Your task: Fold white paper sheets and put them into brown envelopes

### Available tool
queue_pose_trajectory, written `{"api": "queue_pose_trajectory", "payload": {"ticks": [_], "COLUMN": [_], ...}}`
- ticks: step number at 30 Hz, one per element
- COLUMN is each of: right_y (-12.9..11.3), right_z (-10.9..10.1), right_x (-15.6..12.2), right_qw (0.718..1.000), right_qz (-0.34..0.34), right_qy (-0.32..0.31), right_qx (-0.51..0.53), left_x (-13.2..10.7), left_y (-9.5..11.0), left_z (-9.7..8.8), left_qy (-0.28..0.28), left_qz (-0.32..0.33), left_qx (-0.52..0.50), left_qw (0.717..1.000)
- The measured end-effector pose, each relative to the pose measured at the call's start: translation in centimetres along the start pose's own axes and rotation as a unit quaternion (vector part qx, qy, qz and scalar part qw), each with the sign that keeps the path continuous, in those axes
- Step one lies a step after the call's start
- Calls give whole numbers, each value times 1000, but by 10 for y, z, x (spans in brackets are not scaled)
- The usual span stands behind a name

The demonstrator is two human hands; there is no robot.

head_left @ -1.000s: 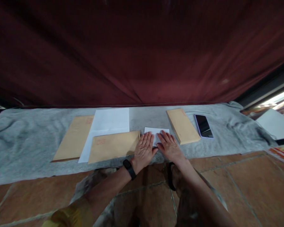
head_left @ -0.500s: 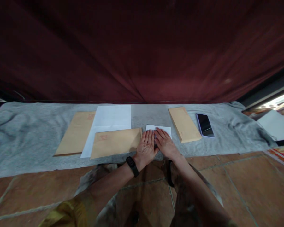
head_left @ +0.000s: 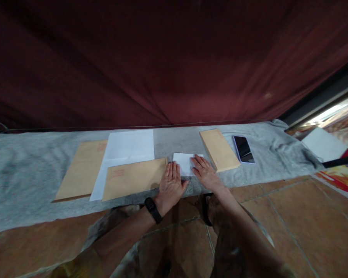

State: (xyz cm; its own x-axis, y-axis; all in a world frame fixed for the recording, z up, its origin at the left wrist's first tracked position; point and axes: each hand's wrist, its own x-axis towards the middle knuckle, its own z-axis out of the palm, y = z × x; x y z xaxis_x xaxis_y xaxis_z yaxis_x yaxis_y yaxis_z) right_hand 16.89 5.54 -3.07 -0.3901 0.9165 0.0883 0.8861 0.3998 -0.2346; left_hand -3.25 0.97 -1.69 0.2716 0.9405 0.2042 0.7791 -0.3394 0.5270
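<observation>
A small white piece of folded paper lies flat on the grey cloth between my two hands. My left hand is laid flat with its fingers stretched out, at the paper's left side and against the right end of a brown envelope. On the paper's right part rests my right hand, palm down, fingers extended, covering that edge. Under the left envelope, large white sheets stick out. A black band sits on my left wrist.
Another brown envelope lies at the far left. To the right are a stack of brown envelopes and a phone with a purple edge. Grey cloth covers the surface, a dark red curtain hangs behind, and floor tiles lie below.
My hands have slid apart from their place side by side on the paper, the left one towards the envelope, the right one to the paper's right edge. The view has shifted slightly.
</observation>
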Motion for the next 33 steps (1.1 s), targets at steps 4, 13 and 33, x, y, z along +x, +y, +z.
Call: {"api": "queue_pose_trajectory", "payload": {"ticks": [4, 13, 33], "right_y": [1, -7, -2], "right_z": [-2, -5, -5], "right_x": [-2, 0, -7], "right_qw": [1000, 1000, 997], "right_qz": [8, 17, 12], "right_qy": [3, 1, 76], "right_qx": [1, -5, 31], "left_x": [9, 43, 48], "left_y": [-1, 1, 9], "left_z": [-2, 8, 15], "left_qy": [6, -60, -60], "left_qz": [-4, 29, -8], "left_qx": [13, 5, 249], "left_qw": [1000, 998, 967]}}
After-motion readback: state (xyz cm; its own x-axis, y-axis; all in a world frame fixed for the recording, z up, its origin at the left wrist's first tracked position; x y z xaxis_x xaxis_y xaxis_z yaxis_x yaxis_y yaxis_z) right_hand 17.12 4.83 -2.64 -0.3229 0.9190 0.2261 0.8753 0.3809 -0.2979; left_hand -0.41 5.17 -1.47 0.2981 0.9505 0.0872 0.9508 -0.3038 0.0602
